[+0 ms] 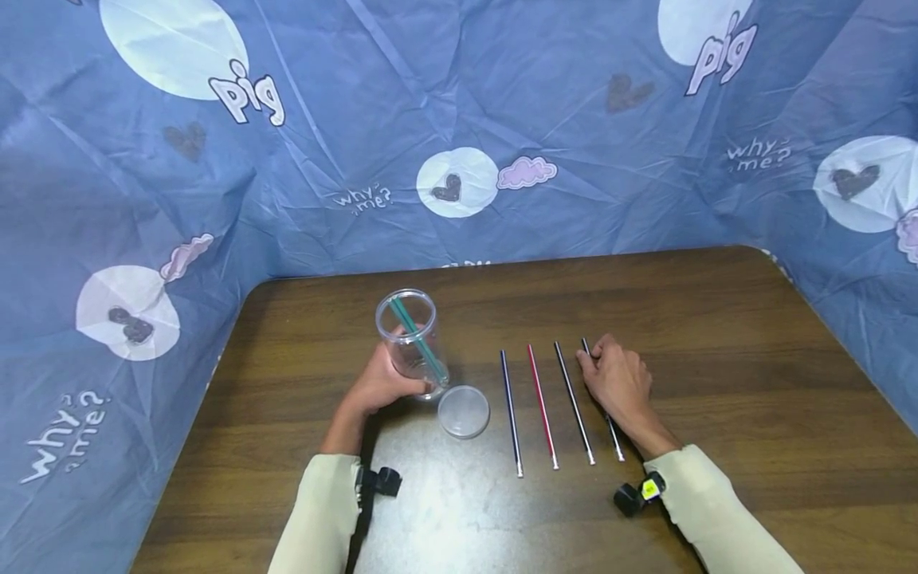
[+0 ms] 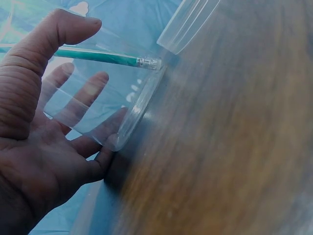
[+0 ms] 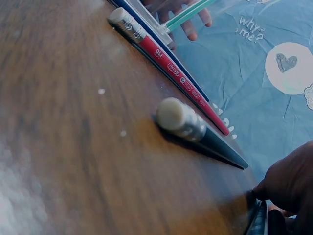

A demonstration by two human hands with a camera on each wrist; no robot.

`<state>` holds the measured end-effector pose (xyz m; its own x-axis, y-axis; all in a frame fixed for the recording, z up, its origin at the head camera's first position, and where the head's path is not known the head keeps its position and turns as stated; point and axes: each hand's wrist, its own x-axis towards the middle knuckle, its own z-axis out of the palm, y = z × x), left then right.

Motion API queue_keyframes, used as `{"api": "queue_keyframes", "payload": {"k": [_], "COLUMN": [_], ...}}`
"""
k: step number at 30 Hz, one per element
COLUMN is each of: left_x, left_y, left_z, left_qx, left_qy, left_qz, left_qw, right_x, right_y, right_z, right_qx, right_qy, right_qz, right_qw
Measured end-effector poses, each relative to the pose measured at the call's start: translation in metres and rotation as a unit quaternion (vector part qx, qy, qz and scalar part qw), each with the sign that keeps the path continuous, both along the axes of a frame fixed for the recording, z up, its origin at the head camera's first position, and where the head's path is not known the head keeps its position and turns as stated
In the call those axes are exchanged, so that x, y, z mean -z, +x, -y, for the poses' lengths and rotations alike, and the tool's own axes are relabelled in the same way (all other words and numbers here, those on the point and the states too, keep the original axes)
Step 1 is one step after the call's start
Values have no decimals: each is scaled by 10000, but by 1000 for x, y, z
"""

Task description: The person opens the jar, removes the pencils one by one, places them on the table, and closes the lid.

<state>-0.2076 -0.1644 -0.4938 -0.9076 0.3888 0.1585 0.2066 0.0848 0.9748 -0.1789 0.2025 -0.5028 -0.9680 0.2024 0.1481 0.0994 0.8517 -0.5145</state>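
My left hand (image 1: 380, 379) is wrapped around the lower part of a clear plastic jar (image 1: 430, 351), which stands upright without its lid. A green pencil (image 1: 416, 331) leans inside, its eraser end (image 2: 148, 63) at the jar's bottom. At the far right of a row of pencils, my right hand (image 1: 618, 381) pinches a black pencil (image 1: 614, 438) near its upper end; the hand covers its middle. To its left lie another black pencil (image 1: 574, 402), a red pencil (image 1: 543, 406) and a dark blue pencil (image 1: 511, 414), all with eraser ends toward me.
A round clear lid (image 1: 463, 412) lies flat beside the jar's base, between it and the pencils. The brown wooden table (image 1: 753, 359) is bordered at the back and sides by a blue printed cloth (image 1: 344, 119).
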Motion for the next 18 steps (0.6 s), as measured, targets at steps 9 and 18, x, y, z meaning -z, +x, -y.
{"api": "queue_keyframes", "payload": {"k": [9,18], "left_x": [1,0], "left_y": [0,-2], "left_z": [1,0], "left_qx": [-2,69], "left_qy": [0,114], "left_qz": [-63,-49], "left_qw": [10000,9999], "right_x": [0,2], "right_y": [-2,-2], "right_z": [2,3], "right_qx": [8,40], "right_qy": [-39,-41], "right_qz": [-104,-84], "right_qw": [9999,9999]}}
